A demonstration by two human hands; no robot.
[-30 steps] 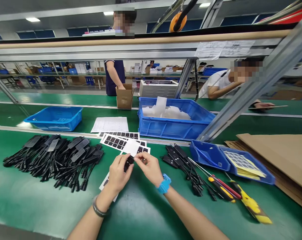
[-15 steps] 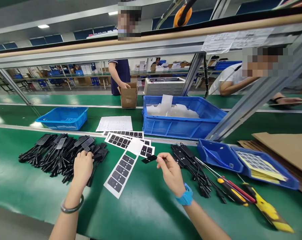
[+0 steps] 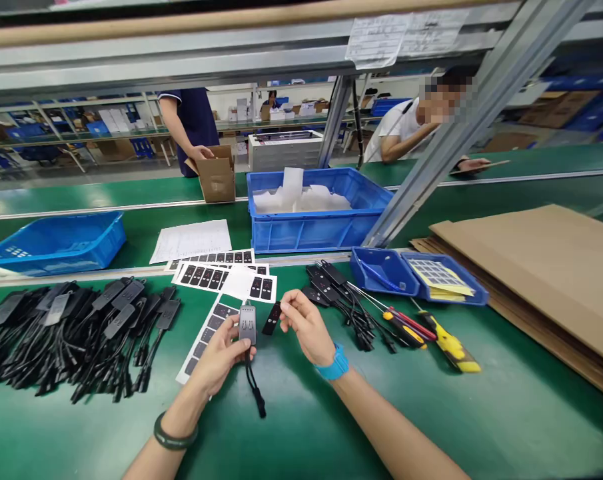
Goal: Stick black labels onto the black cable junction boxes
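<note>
Between the thumb and fingers of my left hand [image 3: 220, 357] is a small black controller box [image 3: 248, 325] with a short cable hanging below it. My right hand [image 3: 306, 327] pinches a black label sticker [image 3: 272, 319] by its edge, just right of the box and apart from it. Under and behind my left hand lies a white label sheet [image 3: 204, 341] with black stickers on it. More label sheets [image 3: 204, 275] overlap farther back. A heap of similar cabled controllers [image 3: 81, 333] lies to the left. A smaller group of labelled controllers [image 3: 331, 290] lies right of my right hand.
Screwdrivers [image 3: 406, 330] and a yellow-black tool [image 3: 454, 343] lie to the right, near small blue trays [image 3: 384, 287]. A large blue bin [image 3: 311, 230] holds white pieces. A blue basket [image 3: 56, 243], cardboard sheets [image 3: 541, 260] and a slanted metal post [image 3: 461, 133] surround the bench. Two people are across it.
My left hand has taken a controller from the heap and brought it right, beside the sticker. My right hand still pinches the sticker, now turned more upright. The view has shifted right.
</note>
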